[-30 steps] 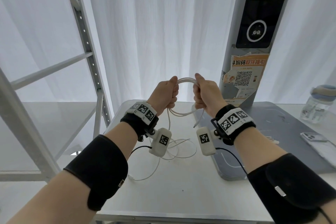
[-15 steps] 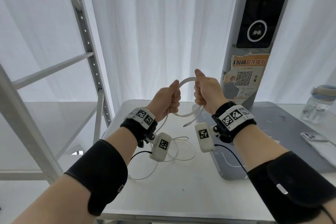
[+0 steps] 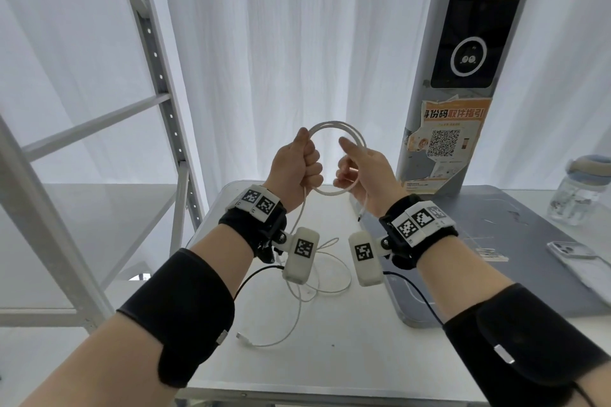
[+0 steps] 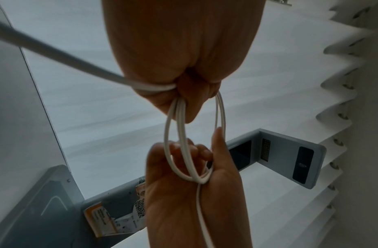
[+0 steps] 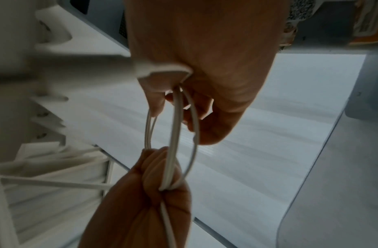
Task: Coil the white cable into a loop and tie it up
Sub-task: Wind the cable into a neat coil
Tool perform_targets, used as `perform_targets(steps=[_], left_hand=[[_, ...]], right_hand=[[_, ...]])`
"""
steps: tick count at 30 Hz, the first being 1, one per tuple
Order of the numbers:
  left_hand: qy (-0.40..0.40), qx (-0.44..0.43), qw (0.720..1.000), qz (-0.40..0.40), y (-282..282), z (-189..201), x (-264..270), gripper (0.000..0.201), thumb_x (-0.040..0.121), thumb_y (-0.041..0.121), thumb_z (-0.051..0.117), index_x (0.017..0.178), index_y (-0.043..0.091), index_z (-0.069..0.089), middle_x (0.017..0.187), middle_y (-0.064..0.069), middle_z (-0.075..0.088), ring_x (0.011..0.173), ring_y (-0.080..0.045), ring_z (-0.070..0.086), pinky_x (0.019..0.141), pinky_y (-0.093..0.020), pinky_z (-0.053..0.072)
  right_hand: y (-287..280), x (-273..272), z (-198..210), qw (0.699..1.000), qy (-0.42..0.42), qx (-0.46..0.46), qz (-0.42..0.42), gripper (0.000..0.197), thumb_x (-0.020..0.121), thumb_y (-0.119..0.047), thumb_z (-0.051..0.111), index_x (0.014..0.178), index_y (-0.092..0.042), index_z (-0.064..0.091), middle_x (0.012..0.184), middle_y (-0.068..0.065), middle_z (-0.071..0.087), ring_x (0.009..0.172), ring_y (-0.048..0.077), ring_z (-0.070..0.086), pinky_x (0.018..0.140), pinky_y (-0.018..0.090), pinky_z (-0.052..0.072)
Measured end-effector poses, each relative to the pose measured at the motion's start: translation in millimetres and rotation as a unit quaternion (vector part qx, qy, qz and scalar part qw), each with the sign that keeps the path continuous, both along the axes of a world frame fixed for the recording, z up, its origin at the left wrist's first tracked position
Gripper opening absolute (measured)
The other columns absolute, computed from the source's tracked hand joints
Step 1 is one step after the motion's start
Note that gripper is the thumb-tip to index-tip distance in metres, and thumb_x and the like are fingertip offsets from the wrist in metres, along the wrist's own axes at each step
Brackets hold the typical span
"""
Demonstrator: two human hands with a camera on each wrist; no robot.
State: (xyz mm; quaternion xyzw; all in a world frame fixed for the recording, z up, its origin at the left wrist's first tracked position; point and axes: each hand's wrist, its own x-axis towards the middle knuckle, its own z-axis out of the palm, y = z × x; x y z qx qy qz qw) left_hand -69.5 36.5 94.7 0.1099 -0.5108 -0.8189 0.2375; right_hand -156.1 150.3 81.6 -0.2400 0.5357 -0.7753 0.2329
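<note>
The white cable [image 3: 334, 125] forms a small round coil of a few turns, held up in the air above the white table [image 3: 347, 357]. My left hand [image 3: 297, 165] grips the coil's left side in a fist. My right hand [image 3: 360, 168] holds the right side, fingers curled round the strands, thumb pointing up. The rest of the cable hangs from my left hand and lies in loose loops [image 3: 324, 277] on the table, ending in a plug [image 3: 240, 337]. A short end [image 3: 362, 211] dangles below my right hand. The wrist views show the coil [image 4: 179, 142] [image 5: 173, 134] between both hands.
A grey mat [image 3: 496, 258] covers the table's right half. A grey kiosk column [image 3: 463, 76] stands behind it. A phone [image 3: 568, 249] and a clear jar [image 3: 582, 192] sit at the right. A metal shelf frame [image 3: 158, 76] stands to the left; white curtains hang behind.
Both hands have risen and moved slightly apart. The coil has opened into a rounder ring, and more slack has been drawn up off the table.
</note>
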Motion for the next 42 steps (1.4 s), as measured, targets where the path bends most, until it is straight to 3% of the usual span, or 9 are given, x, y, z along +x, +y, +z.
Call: perform_targets(steps=[3, 6, 8, 17, 19, 24, 27, 32, 42], left_hand=[[0.001, 0.023, 1.000, 0.009, -1.4, -0.2, 0.3, 0.049, 0.106, 0.041, 0.037, 0.063, 0.021, 0.025, 0.051, 0.007, 0.018, 0.039, -0.007, 0.014, 0.037, -0.020, 0.015], [0.000, 0.028, 0.999, 0.028, -2.8, -1.9, -0.3, 0.048, 0.106, 0.040, 0.037, 0.063, 0.021, 0.027, 0.052, 0.007, 0.019, 0.040, -0.008, 0.014, 0.037, -0.021, 0.016], [-0.002, 0.032, 0.999, 0.041, -4.3, -3.4, -0.9, 0.047, 0.106, 0.039, 0.038, 0.064, 0.020, 0.029, 0.051, 0.007, 0.020, 0.039, -0.008, 0.015, 0.036, -0.020, 0.018], [-0.006, 0.047, 0.995, 0.090, -13.7, -9.8, -1.1, 0.046, 0.106, 0.037, 0.038, 0.065, 0.020, 0.030, 0.049, 0.007, 0.023, 0.039, -0.009, 0.016, 0.038, -0.021, 0.017], [-0.005, 0.061, 0.993, 0.099, -15.9, -10.7, -1.2, 0.046, 0.106, 0.037, 0.038, 0.065, 0.020, 0.030, 0.049, 0.008, 0.024, 0.038, -0.009, 0.017, 0.037, -0.021, 0.018], [-0.014, 0.081, 0.989, 0.123, -18.2, -12.2, -3.4, 0.045, 0.106, 0.036, 0.038, 0.065, 0.019, 0.032, 0.047, 0.008, 0.025, 0.036, -0.009, 0.018, 0.037, -0.019, 0.021], [-0.015, 0.093, 0.987, 0.130, -20.3, -12.8, -3.7, 0.045, 0.106, 0.037, 0.038, 0.065, 0.019, 0.032, 0.047, 0.008, 0.025, 0.036, -0.009, 0.018, 0.036, -0.019, 0.020], [-0.020, 0.111, 0.984, 0.137, -20.6, -13.2, -5.0, 0.045, 0.106, 0.038, 0.040, 0.065, 0.018, 0.034, 0.047, 0.008, 0.027, 0.036, -0.009, 0.018, 0.037, -0.020, 0.019], [-0.018, 0.148, 0.980, 0.134, -16.9, -16.0, -7.1, 0.046, 0.105, 0.038, 0.042, 0.065, 0.017, 0.035, 0.047, 0.007, 0.027, 0.036, -0.009, 0.019, 0.036, -0.020, 0.022]], right_hand=[[-2.0, -1.6, -5.9, 0.992, 0.044, 0.118, -0.009, 0.048, 0.100, -0.049, 0.056, 0.068, -0.014, 0.053, 0.065, 0.001, 0.045, 0.052, 0.015, 0.041, 0.054, 0.030, 0.039], [-0.3, 1.0, -6.6, 0.958, 0.124, 0.259, -0.017, 0.070, 0.097, -0.073, 0.034, 0.067, -0.015, 0.058, 0.056, -0.004, 0.044, 0.045, 0.012, 0.038, 0.048, 0.024, 0.034], [2.9, 2.1, -5.6, 0.943, 0.151, 0.295, -0.014, 0.074, 0.095, -0.077, 0.029, 0.072, -0.014, 0.061, 0.050, -0.004, 0.043, 0.040, 0.011, 0.036, 0.045, 0.021, 0.030], [11.7, -6.9, -13.5, 0.978, 0.106, 0.182, 0.010, 0.035, 0.088, -0.041, 0.077, 0.088, -0.006, 0.072, 0.062, 0.004, 0.055, 0.042, 0.010, 0.040, 0.039, 0.020, 0.029], [11.9, -7.3, -14.2, 0.983, 0.094, 0.160, 0.017, 0.032, 0.087, -0.034, 0.079, 0.092, -0.003, 0.074, 0.065, 0.005, 0.054, 0.044, 0.010, 0.038, 0.040, 0.020, 0.028], [10.0, -5.9, -14.2, 0.981, 0.095, 0.167, 0.030, 0.037, 0.087, -0.040, 0.077, 0.103, -0.007, 0.078, 0.059, -0.002, 0.028, 0.046, 0.012, 0.025, 0.043, 0.023, 0.023], [10.6, -7.6, -13.7, 0.988, 0.054, 0.141, 0.043, 0.045, 0.087, -0.032, 0.079, 0.115, 0.003, 0.071, 0.058, -0.001, 0.039, 0.044, 0.010, 0.033, 0.039, 0.019, 0.026], [13.8, -6.1, -11.4, 0.992, 0.029, 0.114, 0.054, 0.026, 0.090, -0.018, 0.077, 0.111, -0.004, 0.074, 0.074, 0.008, 0.068, 0.044, 0.009, 0.041, 0.040, 0.017, 0.035], [17.3, -0.3, -6.0, 0.978, 0.074, 0.169, 0.095, 0.024, 0.093, -0.021, 0.073, 0.110, -0.006, 0.065, 0.095, 0.020, 0.077, 0.050, 0.021, 0.062, 0.044, 0.023, 0.050]])
